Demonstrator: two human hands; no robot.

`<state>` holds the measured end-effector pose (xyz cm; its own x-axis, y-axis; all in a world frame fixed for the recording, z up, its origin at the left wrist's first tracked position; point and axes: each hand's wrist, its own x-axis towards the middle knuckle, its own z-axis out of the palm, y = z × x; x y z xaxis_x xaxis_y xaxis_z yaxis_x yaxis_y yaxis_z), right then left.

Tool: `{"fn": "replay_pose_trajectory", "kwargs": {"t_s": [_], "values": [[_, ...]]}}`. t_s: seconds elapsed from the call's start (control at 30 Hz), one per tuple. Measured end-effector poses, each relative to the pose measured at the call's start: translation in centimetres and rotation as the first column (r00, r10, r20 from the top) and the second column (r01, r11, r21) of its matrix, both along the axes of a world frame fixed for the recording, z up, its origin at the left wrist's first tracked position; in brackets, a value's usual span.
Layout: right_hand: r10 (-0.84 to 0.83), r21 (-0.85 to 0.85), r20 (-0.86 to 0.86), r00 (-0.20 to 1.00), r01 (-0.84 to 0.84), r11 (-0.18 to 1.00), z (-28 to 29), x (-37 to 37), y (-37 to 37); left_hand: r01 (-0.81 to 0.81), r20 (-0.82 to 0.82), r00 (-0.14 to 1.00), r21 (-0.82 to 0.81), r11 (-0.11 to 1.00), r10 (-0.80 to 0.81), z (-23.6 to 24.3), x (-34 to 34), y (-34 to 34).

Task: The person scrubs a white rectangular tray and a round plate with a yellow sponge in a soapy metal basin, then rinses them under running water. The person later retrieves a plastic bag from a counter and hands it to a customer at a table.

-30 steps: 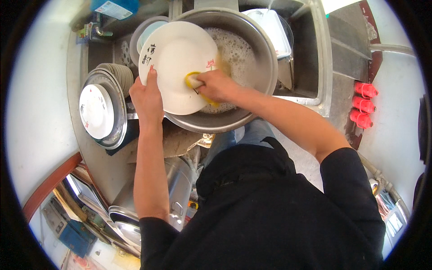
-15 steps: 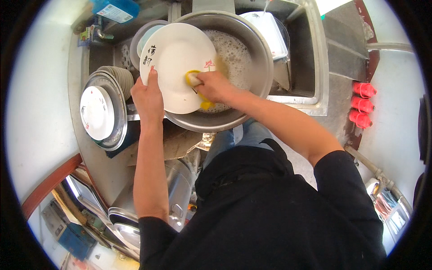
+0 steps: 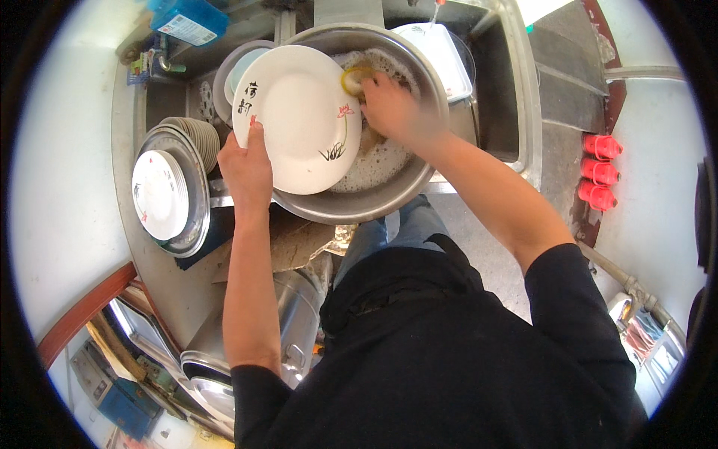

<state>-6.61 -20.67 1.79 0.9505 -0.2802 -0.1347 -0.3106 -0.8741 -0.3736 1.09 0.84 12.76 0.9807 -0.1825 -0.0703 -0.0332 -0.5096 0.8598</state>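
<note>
My left hand [image 3: 244,161] is closed on the left rim of a large white plate [image 3: 295,131], thumb on its face; the plate bears dark writing and a red flower with green stem. It is held tilted over a steel basin [image 3: 374,206] of foamy water. Just right of the plate, my right hand [image 3: 387,105] grips a yellow-and-white scrubbing pad [image 3: 353,81] at the foam, its fingertips partly hidden.
At left, stacked white plates [image 3: 157,191] sit on steel trays. Behind the basin are bowls [image 3: 227,66], a blue bottle [image 3: 187,22] and a white tray [image 3: 434,56] under running water. Three red bottles [image 3: 602,172] stand at right; a steel container [image 3: 292,337] is below.
My right hand and the pad have moved up and rightward off the plate's face to the foamy water, uncovering the flower's stem. My left hand still holds the plate, barely shifted.
</note>
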Motion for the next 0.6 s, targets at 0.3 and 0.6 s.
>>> {"fn": "replay_pose_trajectory", "kwargs": {"t_s": [0.3,0.6], "values": [[-0.235,0.701,-0.159,0.959,0.277,0.657,0.0,2.8,-1.1,-0.067,-0.096,0.994,-0.219,0.973,0.047,-1.7,0.4,0.2],[-0.014,0.691,0.457,0.889,-0.345,0.635,5.3,6.2,8.9,0.007,0.089,0.996,0.239,0.971,-0.029,-1.4,0.7,0.1]]}}
